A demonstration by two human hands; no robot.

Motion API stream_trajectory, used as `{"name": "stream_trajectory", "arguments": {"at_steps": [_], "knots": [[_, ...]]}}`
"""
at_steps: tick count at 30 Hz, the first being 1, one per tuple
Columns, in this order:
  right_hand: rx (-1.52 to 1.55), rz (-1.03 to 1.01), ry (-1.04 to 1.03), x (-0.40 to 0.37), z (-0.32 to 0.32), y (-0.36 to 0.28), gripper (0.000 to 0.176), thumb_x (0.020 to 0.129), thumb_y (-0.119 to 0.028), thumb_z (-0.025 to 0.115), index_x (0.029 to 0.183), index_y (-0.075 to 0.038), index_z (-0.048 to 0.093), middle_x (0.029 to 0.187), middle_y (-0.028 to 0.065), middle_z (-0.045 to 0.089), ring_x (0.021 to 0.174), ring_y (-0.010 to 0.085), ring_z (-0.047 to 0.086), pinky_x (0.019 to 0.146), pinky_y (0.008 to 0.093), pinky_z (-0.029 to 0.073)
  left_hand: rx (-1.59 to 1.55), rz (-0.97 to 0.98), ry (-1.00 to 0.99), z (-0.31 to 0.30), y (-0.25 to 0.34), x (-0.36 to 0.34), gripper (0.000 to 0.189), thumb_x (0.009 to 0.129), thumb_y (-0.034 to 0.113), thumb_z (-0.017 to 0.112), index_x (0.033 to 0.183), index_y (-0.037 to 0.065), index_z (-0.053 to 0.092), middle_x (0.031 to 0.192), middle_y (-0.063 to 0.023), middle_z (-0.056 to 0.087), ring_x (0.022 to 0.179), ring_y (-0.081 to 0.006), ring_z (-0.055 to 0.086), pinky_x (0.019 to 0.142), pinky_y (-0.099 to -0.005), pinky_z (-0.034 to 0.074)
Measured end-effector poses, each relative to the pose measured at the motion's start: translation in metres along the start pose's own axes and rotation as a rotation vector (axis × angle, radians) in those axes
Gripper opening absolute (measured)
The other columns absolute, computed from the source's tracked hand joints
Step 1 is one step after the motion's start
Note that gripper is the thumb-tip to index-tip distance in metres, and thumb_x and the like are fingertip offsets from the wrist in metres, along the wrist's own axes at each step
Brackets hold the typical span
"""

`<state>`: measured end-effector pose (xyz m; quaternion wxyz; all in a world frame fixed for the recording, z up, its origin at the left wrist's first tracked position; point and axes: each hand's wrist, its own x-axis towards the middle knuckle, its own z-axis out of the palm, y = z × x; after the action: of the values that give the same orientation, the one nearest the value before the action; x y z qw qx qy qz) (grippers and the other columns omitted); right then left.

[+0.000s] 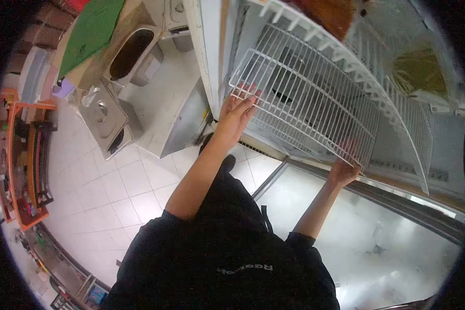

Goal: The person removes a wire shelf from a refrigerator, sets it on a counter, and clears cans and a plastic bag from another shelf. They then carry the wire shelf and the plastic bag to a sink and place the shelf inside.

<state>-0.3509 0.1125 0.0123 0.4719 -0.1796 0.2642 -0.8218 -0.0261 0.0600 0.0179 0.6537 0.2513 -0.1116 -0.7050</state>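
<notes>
The wire rack (305, 98) is clasped at nine o'clock by the left hand's (236, 111) spread fingers, at five o'clock by the right hand's (344, 170) curled fingers.

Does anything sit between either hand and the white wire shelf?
Nothing visible does. The left hand holds the wire shelf at one corner, and the right hand holds its other end. A second rack sits above it.

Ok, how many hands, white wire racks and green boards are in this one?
Hands: 2 (left hand, right hand, both gripping the held rack)
White wire racks: 2 (held rack, upper rack)
Boards: 1 (green board)
Total: 5
</notes>
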Motion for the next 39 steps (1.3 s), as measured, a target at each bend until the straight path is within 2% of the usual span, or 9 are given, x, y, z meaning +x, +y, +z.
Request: {"name": "stream_trajectory", "arguments": {"at_steps": [2, 10, 13, 17, 25, 29, 34, 37, 39], "knots": [[-0.062, 0.011, -0.061, -0.001, -0.003, -0.002, 0.077, 0.067, -0.006, 0.057, 0.132, 0.002, 0.016, 0.133, 0.0221, 0.027, 0.124, 0.0376, 0.025, 0.105, 0.0469, 0.022, 0.006, -0.008, -0.006, -0.004, -0.002, 0.0, 0.042, 0.083, 0.001, 0.049, 0.122, 0.0, 0.033, 0.127, -0.0147, 0.039, 0.118, -0.0257, 0.039, 0.101, -0.0362, 0.033], [-0.149, 0.012, 0.02, -0.003, -0.011, -0.001, 0.06, 0.072, -0.007, 0.054, 0.125, 0.008, 0.03, 0.131, 0.0224, 0.032, 0.119, 0.0332, 0.036, 0.1, 0.0412, 0.033, 0.051, 0.02, -0.006, -0.012, -0.008, 0.002, 0.04, 0.084, 0.004, 0.051, 0.121, 0.005, 0.036, 0.126, -0.0124, 0.041, 0.115, -0.0259, 0.043, 0.098, -0.0352, 0.035], [0.069, 0.167, -0.082, 0.004, -0.03, -0.009, 0.066, 0.072, -0.004, 0.052, 0.13, 0.003, 0.022, 0.132, 0.0228, 0.029, 0.121, 0.0368, 0.031, 0.103, 0.0463, 0.027, 0.071, 0.05, -0.044, -0.019, -0.01, 0.004, 0.039, 0.084, 0.006, 0.052, 0.12, 0.006, 0.038, 0.125, -0.0112, 0.043, 0.114, -0.026, 0.044, 0.097, -0.0353, 0.036], [-0.066, 0.062, 0.04, 0.002, -0.027, -0.005, 0.062, 0.073, -0.006, 0.053, 0.128, 0.004, 0.026, 0.132, 0.0242, 0.029, 0.121, 0.0365, 0.031, 0.102, 0.0456, 0.029, 0.079, 0.036, -0.029, -0.02, -0.012, 0.004, 0.043, 0.082, 0.012, 0.059, 0.118, 0.007, 0.037, 0.119, -0.0067, 0.045, 0.107, -0.0179, 0.048, 0.089, -0.0283, 0.039], [-0.137, 0.068, 0.05, 0.003, -0.033, -0.009, 0.043, 0.072, -0.006, 0.054, 0.11, 0.011, 0.044, 0.127, 0.0274, 0.034, 0.116, 0.0355, 0.039, 0.096, 0.0429, 0.039, 0.098, 0.058, -0.007, -0.022, -0.014, 0.004, 0.047, 0.08, 0.013, 0.062, 0.119, 0.005, 0.037, 0.117, -0.0076, 0.046, 0.105, -0.019, 0.05, 0.088, -0.0291, 0.04], [-0.149, 0.124, -0.017, 0.003, -0.049, -0.016, 0.037, 0.074, -0.009, 0.055, 0.107, 0.006, 0.048, 0.117, 0.0243, 0.046, 0.115, 0.0348, 0.04, 0.09, 0.0383, 0.046, 0.164, 0.064, 0.016, -0.022, -0.014, 0.005, 0.047, 0.079, 0.015, 0.063, 0.118, 0.005, 0.039, 0.115, -0.007, 0.047, 0.103, -0.019, 0.051, 0.087, -0.0293, 0.041], [-0.158, 0.087, 0.09, 0.005, -0.047, -0.017, 0.049, 0.077, -0.014, 0.056, 0.12, 0.0, 0.038, 0.123, 0.0229, 0.04, 0.117, 0.0362, 0.038, 0.097, 0.0469, 0.036, 0.269, 0.068, 0.049, -0.019, -0.008, 0.005, 0.045, 0.08, 0.012, 0.06, 0.117, -0.001, 0.038, 0.117, -0.0167, 0.046, 0.103, -0.0296, 0.052, 0.094, -0.0392, 0.04], [-0.235, 0.021, 0.131, -0.001, -0.034, -0.013, 0.047, 0.078, -0.016, 0.056, 0.119, 0.0, 0.039, 0.121, 0.0225, 0.042, 0.115, 0.0365, 0.039, 0.097, 0.0463, 0.036, 0.235, 0.05, 0.053, -0.014, -0.006, 0.003, 0.046, 0.08, 0.014, 0.061, 0.116, -0.001, 0.038, 0.116, -0.0169, 0.046, 0.104, -0.0296, 0.051, 0.094, -0.0398, 0.04], [-0.243, 0.016, 0.117, 0.0, -0.035, -0.012, 0.046, 0.08, -0.018, 0.056, 0.118, 0.0, 0.04, 0.12, 0.0224, 0.043, 0.114, 0.0365, 0.04, 0.097, 0.0458, 0.037, 0.263, 0.052, 0.059, -0.018, -0.007, 0.004, 0.044, 0.078, 0.018, 0.063, 0.113, 0.004, 0.042, 0.112, -0.0098, 0.049, 0.101, -0.0224, 0.052, 0.086, -0.0327, 0.042]]}}
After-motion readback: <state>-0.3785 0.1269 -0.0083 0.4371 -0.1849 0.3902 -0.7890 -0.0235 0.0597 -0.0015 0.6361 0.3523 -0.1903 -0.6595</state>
